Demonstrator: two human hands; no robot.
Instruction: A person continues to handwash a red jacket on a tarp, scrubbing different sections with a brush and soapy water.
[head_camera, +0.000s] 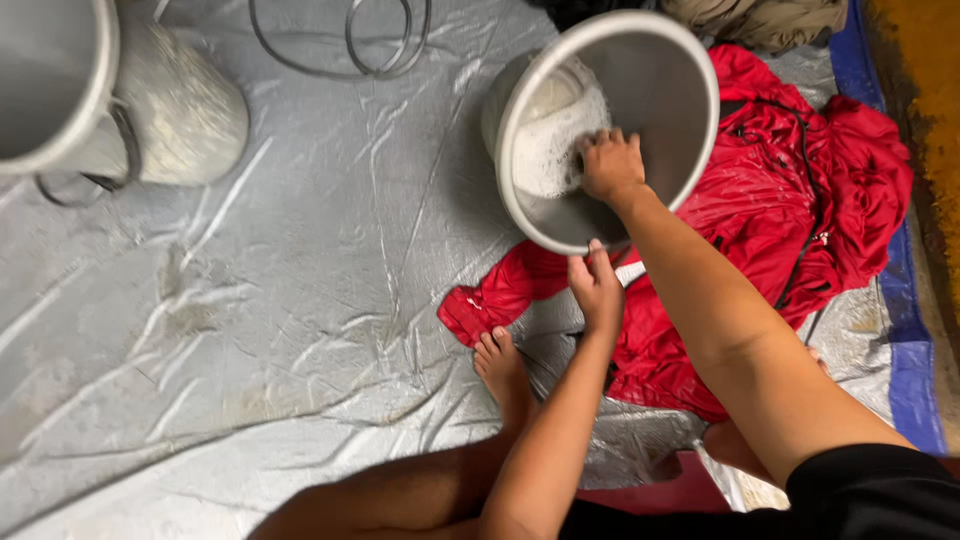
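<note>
While a crinkled grey tarp (300, 300) covers the floor, a wet red garment (770, 200) lies spread on its right part, near the blue edge. Partly over that garment, a tilted metal bucket (690, 110) holds white suds (560, 140). Another pale bucket (60, 90) stands at the upper left, well apart. The right hand (610, 165) reaches inside the tilted bucket, fingers curled against the suds; what it grips I cannot tell. The left hand (597, 290) is closed on the bucket's lower rim. A bare foot (503, 370) rests just beside the garment.
</note>
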